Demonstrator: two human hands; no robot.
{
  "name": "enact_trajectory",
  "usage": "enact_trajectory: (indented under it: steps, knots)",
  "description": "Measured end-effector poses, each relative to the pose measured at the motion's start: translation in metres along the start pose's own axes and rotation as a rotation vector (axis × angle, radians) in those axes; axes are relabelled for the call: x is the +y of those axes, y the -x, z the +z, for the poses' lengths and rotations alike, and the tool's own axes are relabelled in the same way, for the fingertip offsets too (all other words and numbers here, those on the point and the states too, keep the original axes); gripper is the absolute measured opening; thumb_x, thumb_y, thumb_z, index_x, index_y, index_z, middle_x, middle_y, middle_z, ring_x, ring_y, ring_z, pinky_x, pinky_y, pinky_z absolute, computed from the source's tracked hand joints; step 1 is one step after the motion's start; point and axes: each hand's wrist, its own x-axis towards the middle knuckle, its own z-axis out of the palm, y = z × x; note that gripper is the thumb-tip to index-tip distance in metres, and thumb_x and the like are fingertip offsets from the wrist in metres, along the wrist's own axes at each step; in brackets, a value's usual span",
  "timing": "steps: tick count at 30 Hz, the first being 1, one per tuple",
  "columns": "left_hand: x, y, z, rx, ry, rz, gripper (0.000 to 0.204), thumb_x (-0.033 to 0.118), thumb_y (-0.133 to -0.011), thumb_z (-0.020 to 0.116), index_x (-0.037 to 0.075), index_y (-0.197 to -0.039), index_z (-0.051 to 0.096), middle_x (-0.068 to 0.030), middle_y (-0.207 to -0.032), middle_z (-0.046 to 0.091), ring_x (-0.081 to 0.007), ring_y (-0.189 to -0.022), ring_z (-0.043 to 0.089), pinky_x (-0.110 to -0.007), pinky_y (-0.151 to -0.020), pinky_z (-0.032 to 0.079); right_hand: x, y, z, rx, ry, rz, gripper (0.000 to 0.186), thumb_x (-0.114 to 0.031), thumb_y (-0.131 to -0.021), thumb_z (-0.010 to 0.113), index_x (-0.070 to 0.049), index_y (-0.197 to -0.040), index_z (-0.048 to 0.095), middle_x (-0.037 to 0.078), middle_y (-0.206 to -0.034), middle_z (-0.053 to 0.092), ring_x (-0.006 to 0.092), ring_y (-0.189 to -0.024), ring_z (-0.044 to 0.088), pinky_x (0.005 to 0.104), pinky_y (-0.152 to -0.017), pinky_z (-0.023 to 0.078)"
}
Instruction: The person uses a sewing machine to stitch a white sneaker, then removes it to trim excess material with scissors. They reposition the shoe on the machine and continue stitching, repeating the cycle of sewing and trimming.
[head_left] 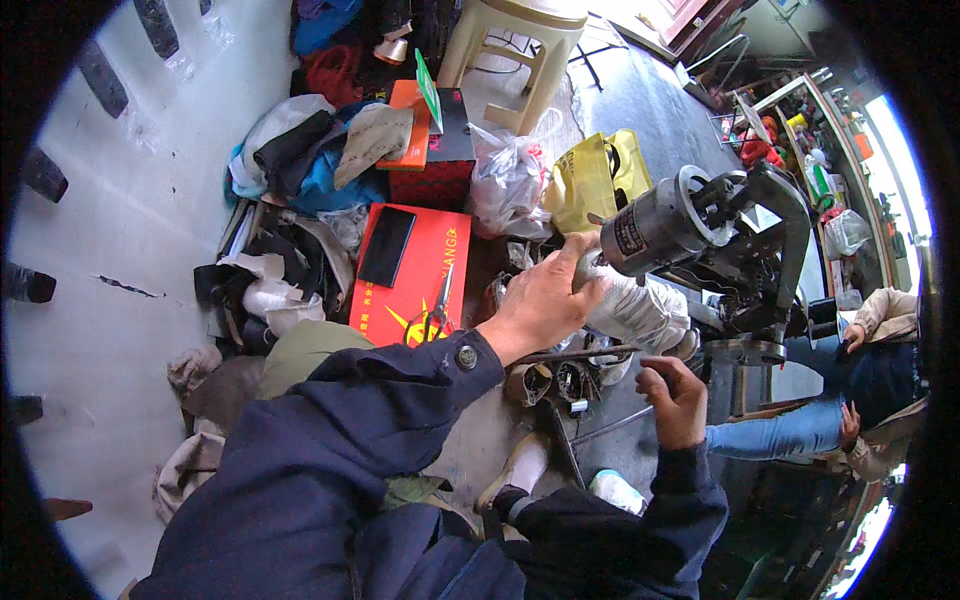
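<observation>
Evidently, the left hand [540,305] grasps a white shoe [640,305] just beside the sewing machine [645,235]; a firm hold probably serves best. Right of that grip, the right hand [677,400] is curled, any contents indiscernible. Leftward, a red box [385,308] bears scissors [441,303] and a phone [388,247]; beyond stands a stool [525,22].

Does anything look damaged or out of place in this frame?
Yes: a dark, ragged streak marks the pale surface at left, perhaps a crack or scrape; I can't tell which. Scraps also lie jumbled beside the red box, which looks untidy.
</observation>
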Motion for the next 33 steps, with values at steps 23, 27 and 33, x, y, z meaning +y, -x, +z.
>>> enact_trajectory:
  steps: [23, 27, 33]
  knots:
    - [0.011, 0.011, -0.030, -0.090, 0.393, -0.022, 0.006, 0.009, -0.091, 0.071, 0.003, -0.092, 0.069, 0.0027, -0.085, 0.064, -0.0064, -0.071, 0.054, -0.026, -0.063, 0.044, -0.009, -0.002, 0.018, -0.176, 0.059, -0.082, 0.022, -0.008, -0.095, 0.067, 0.005, -0.112, 0.067, 0.011, -0.093, 0.072, 0.0138, -0.085, 0.066, 0.0291, -0.080, 0.053]
    - [0.020, 0.029, -0.046, -0.252, 0.710, -0.100, 0.007, 0.007, -0.093, 0.067, 0.004, -0.099, 0.068, -0.0001, -0.094, 0.065, -0.0061, -0.082, 0.058, -0.025, -0.070, 0.049, -0.007, 0.000, 0.018, -0.244, 0.087, -0.050, 0.022, -0.009, -0.094, 0.068, 0.004, -0.112, 0.066, 0.010, -0.092, 0.071, 0.0141, -0.084, 0.066, 0.0297, -0.079, 0.054]
    - [0.041, 0.022, -0.118, -0.353, 1.304, 0.380, 0.033, 0.040, -0.105, 0.049, 0.013, -0.117, 0.063, -0.0142, -0.120, 0.065, -0.0253, -0.098, 0.062, -0.051, -0.089, 0.050, -0.005, 0.004, 0.018, -0.243, 0.148, -0.119, 0.021, -0.011, -0.093, 0.069, 0.002, -0.110, 0.067, 0.010, -0.084, 0.069, 0.0136, -0.074, 0.063, 0.0308, -0.072, 0.053]
